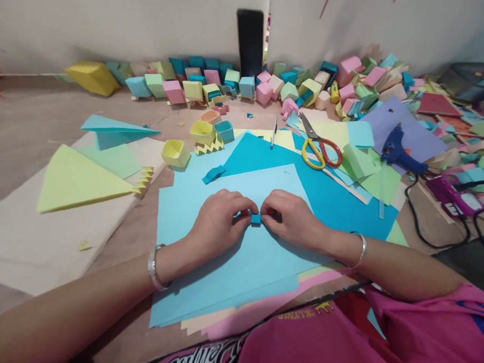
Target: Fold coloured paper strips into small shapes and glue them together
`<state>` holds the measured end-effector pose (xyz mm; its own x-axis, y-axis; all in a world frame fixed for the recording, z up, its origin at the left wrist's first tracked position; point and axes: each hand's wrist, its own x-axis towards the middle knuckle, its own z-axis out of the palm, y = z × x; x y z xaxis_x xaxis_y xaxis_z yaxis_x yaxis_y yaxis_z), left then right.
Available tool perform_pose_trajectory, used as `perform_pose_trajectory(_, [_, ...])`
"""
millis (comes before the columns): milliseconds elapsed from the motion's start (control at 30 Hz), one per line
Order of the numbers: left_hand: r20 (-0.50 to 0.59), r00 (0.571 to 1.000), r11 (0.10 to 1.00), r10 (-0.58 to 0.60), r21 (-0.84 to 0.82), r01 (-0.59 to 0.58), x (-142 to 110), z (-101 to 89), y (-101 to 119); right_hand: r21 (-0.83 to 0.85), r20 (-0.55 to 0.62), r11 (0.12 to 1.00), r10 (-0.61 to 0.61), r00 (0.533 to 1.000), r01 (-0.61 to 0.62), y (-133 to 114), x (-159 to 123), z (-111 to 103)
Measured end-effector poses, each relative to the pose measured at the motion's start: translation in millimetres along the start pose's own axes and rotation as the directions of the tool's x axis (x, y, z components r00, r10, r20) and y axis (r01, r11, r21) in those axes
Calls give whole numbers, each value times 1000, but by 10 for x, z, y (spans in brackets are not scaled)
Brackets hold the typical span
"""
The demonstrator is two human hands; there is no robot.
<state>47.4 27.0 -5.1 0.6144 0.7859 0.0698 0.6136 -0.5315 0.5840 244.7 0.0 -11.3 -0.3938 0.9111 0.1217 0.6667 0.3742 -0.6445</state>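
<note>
A small dark-blue paper piece (256,219) is held between both hands, just above or on a light-blue paper sheet (206,265). My left hand (222,218) pinches its left end between thumb and fingertips. At the right end, the fingers of my right hand (292,218) are closed on it in a similar pinch. Part of the piece is hidden by the fingertips. Beyond the hands lies a darker blue sheet (259,153), with a curled blue paper strip (214,174) at its left.
Scissors (321,147), a pen (273,132) and a blue glue gun (401,148) with its cord lie beyond and right. Several folded paper boxes line the wall, where a phone (250,43) stands upright. A yellow paper cone (81,180) lies left.
</note>
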Motion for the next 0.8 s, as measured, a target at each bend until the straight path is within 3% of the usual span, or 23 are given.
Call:
perform_pose_trajectory(100, [23, 1000, 1000, 4, 17, -5, 22, -10, -18, -6, -18, 1000, -22, 1000, 22, 9, -7, 4])
perform_pose_trajectory(200, [24, 1000, 1000, 6, 22, -6, 47, -15, -27, -92, -49, 982, -171, 984, 166, 33, -18, 24])
perform_pose_trajectory(300, [13, 1000, 1000, 23, 12, -23, 53, -13, -35, -350, -43, 868, -391, 919, 353, 58, -28, 43])
perform_pose_trajectory(400, [11, 999, 999, 49, 5, -49, 34, -14, -46, -499, -27, 757, -501, 865, 422, 70, -29, 43])
perform_pose_trajectory(500, [-27, 996, 996, 89, -11, -89, 2, -22, -64, -512, -25, 748, -505, 863, 423, 71, -28, 33])
perform_pose_trajectory(600, [-77, 976, 979, 203, 10, -203, -18, -32, -89, -503, -4, 757, -483, 875, 416, 65, -32, 26])
perform_pose_trajectory(700, [-74, 952, 953, 298, 76, -293, -16, -39, -108, -487, 22, 773, -454, 891, 406, 53, -41, 22])
perform_pose_trajectory(800, [-64, 945, 945, 321, 80, -316, -6, -48, -109, -475, 45, 784, -432, 901, 400, 38, -44, 17])
